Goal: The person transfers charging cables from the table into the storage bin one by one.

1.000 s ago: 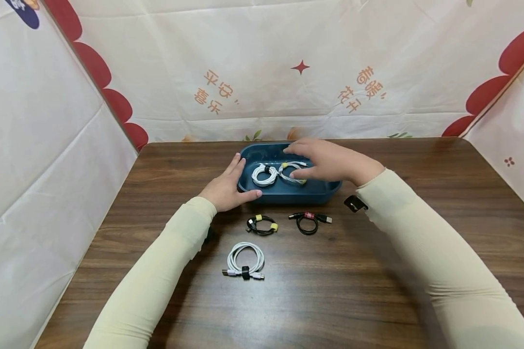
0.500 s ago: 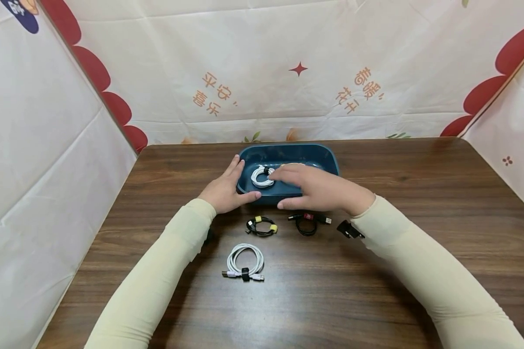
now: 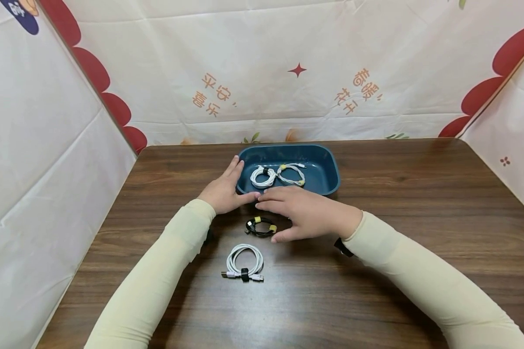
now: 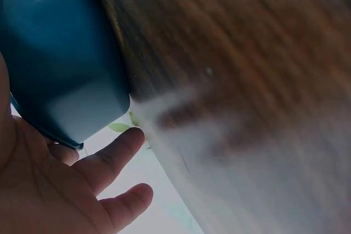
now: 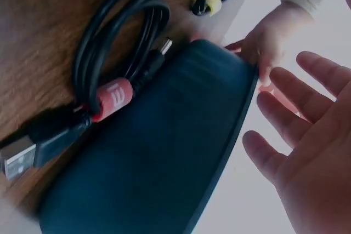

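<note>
A dark blue plastic bin (image 3: pixel 325 180) stands near the table's back edge. My left hand (image 3: pixel 221 194) rests against its left end, fingers straight along the side and thumb at the front. My right hand (image 3: pixel 310 212) hovers in front of the bin, fingers spread and holding nothing. Beneath it lies a coiled black USB cable (image 5: pixel 86 58) with a red tie, hidden from the head view. Just left of the right thumb is a black coiled cable (image 3: pixel 257 234) with yellow ties. Nearer me lies a white coiled USB cable (image 3: pixel 260 259) with a black tie.
Inside the bin sit two white coils, one cable (image 3: pixel 262 184) with a black tie and another cable (image 3: pixel 298 183) with yellow ties. The brown wooden table (image 3: pixel 401 194) is bounded by a printed white cloth (image 3: pixel 262 97) behind and at both sides.
My right hand has come back from over the bin toward me, to above the black cable with the red tie. The left hand has stayed at the bin's left end.
</note>
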{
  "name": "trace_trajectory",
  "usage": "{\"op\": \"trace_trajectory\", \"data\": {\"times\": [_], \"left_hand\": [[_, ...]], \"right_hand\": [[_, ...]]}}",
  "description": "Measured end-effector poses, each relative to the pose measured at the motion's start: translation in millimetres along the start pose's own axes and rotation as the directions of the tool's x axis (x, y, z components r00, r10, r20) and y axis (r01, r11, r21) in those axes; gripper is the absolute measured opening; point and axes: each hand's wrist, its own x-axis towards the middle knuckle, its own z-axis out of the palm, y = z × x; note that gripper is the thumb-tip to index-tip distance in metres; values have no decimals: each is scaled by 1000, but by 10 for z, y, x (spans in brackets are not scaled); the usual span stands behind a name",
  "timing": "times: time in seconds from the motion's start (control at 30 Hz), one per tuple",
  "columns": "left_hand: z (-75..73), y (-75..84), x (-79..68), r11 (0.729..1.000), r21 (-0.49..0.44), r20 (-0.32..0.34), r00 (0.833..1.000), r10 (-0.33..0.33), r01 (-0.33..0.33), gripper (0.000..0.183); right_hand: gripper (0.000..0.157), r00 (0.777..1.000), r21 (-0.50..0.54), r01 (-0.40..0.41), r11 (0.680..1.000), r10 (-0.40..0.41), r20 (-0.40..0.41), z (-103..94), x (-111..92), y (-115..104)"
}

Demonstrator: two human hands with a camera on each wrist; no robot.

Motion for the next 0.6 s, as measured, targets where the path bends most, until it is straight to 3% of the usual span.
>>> {"op": "trace_trajectory", "data": {"times": [0.37, 0.6], "left_hand": [[17, -11, 16, 1000, 8, -7, 1000, -2, 2, 107], [12, -7, 9, 1000, 8, -3, 1000, -9, 9, 107]], "right_hand": [[69, 997, -19, 73, 997, -72, 30, 101, 18, -156], [88, 988, -86, 50, 995, -36, 152, 227, 52, -269]]}}
